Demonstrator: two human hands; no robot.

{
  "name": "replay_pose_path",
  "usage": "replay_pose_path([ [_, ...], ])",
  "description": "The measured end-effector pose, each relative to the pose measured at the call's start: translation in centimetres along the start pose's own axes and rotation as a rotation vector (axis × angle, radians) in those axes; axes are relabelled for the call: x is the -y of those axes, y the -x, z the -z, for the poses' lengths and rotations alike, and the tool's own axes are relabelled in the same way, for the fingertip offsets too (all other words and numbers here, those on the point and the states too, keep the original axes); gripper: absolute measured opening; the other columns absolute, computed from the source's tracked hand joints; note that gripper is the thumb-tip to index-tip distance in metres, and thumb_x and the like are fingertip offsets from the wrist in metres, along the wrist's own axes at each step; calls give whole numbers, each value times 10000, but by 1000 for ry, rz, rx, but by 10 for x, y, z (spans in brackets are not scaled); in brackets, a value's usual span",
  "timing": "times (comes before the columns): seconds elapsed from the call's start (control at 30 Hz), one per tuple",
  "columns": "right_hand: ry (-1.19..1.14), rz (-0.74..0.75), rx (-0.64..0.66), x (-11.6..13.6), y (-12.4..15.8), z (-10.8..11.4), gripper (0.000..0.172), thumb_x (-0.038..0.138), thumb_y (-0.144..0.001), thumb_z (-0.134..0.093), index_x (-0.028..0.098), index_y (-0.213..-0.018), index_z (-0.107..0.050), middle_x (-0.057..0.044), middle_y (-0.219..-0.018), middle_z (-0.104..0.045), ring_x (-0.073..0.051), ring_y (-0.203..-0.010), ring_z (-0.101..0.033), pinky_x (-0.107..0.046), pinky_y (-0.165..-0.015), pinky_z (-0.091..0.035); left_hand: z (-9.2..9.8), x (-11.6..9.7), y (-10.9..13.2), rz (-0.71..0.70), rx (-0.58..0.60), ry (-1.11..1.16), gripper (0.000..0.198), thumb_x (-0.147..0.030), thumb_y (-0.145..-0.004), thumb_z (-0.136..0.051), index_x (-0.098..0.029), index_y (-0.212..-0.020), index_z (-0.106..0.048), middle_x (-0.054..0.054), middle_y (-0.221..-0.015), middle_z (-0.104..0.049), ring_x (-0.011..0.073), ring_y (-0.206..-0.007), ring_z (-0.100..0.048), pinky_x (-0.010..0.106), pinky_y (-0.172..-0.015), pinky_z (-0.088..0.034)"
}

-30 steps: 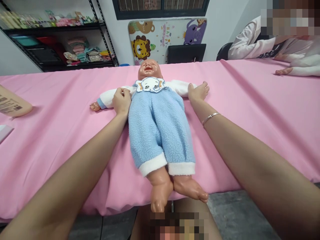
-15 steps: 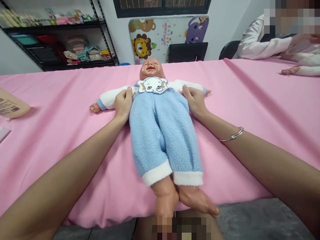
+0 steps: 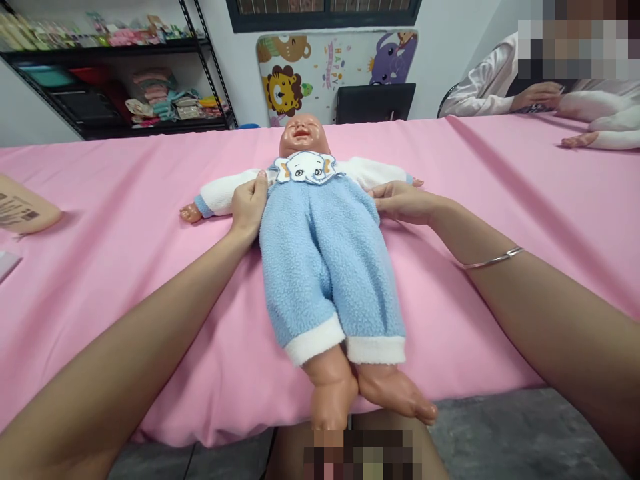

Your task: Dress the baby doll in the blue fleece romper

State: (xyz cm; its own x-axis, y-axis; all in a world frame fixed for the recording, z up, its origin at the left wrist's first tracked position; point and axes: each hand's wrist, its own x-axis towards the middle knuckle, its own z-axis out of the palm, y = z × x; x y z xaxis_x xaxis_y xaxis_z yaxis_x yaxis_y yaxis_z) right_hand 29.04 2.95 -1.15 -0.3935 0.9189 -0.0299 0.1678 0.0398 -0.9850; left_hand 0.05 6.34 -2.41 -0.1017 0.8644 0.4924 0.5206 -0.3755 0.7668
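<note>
One baby doll (image 3: 325, 267) face up, left hand (image 3: 249, 208) and right hand (image 3: 403, 203) on it, fingers (image 3: 383, 190) pressed together

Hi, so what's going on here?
A person is handling a baby doll in a blue fleece romper, which lies on its back on a pink-covered table. Their left hand rests on the doll's side, by its white sleeve. Their right hand, with a bangle on that forearm, lies flat against the romper's other side. Further along the table, another person's hand rests beside something white.
</note>
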Motion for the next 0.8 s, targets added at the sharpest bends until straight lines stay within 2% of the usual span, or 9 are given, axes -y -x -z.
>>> replay_pose_path([
  [0.07,-2,57,-89,-3,-2,5,304,367,-668,-824,170,-617,-597,-19,-653,-579,-127,-620,-525,-291,-588,-470,0,-1,0,-2,1,-5,459,-395,-954,-366,-214,-539,-285,-13,-543,-312,148,-548,-358,295,-581,-349],
  [0.17,45,175,-410,-12,-12,5,211,278,-771,-716,175,-647,-580,-8,-620,-558,-122,-598,-531,-303,-620,-501,1,-2,2,-35,17,-18,473,-420,-956,-361,-212,-536,-298,-13,-540,-315,148,-552,-349,294,-575,-325],
  [0.23,183,199,-552,-12,-18,-2,159,171,-737,-694,179,-671,-550,4,-611,-548,-131,-606,-543,-308,-637,-511,2,-3,3,-70,42,-23,482,-443,-950,-375,-212,-534,-301,-19,-535,-301,144,-542,-320,299,-558,-293],
  [0.33,373,382,-643,11,-13,-22,187,108,-686,-686,177,-791,-547,-21,-796,-613,-156,-754,-595,-313,-722,-520,3,-3,3,-101,68,-3,475,-434,-944,-395,-212,-535,-295,-27,-535,-281,139,-530,-279,305,-541,-249],
  [0.4,475,542,-522,40,2,-42,174,175,-754,-676,179,-897,-576,-44,-944,-621,-163,-850,-597,-307,-758,-508,3,-2,3,-102,71,12,465,-413,-948,-388,-213,-540,-291,-30,-540,-276,136,-531,-270,306,-540,-237],
  [0.53,770,514,267,85,44,-93,279,302,-774,-736,173,-996,-628,-48,-974,-611,-166,-827,-576,-286,-715,-473,2,0,2,-94,78,20,455,-412,-953,-376,-212,-551,-301,-29,-545,-294,136,-541,-278,307,-530,-236],
  [0.6,958,470,339,91,58,-116,326,320,-781,-745,150,-1034,-629,-77,-1008,-590,-172,-802,-559,-286,-674,-436,2,-1,2,-88,81,26,450,-408,-955,-377,-212,-556,-308,-28,-546,-298,137,-541,-280,305,-521,-236],
  [0.7,1181,470,276,88,65,-141,164,229,-892,-617,119,-1014,-622,-88,-952,-586,-162,-745,-527,-271,-596,-344,3,-3,3,-80,85,24,451,-393,-954,-386,-212,-548,-306,-30,-537,-287,135,-532,-278,304,-514,-230],
  [0.8,1278,534,336,83,65,-154,104,93,-920,-517,111,-950,-614,-60,-832,-585,-146,-689,-495,-277,-543,-251,4,-6,6,-80,78,29,451,-362,-949,-397,-209,-535,-301,-35,-532,-270,128,-526,-263,302,-518,-217],
])
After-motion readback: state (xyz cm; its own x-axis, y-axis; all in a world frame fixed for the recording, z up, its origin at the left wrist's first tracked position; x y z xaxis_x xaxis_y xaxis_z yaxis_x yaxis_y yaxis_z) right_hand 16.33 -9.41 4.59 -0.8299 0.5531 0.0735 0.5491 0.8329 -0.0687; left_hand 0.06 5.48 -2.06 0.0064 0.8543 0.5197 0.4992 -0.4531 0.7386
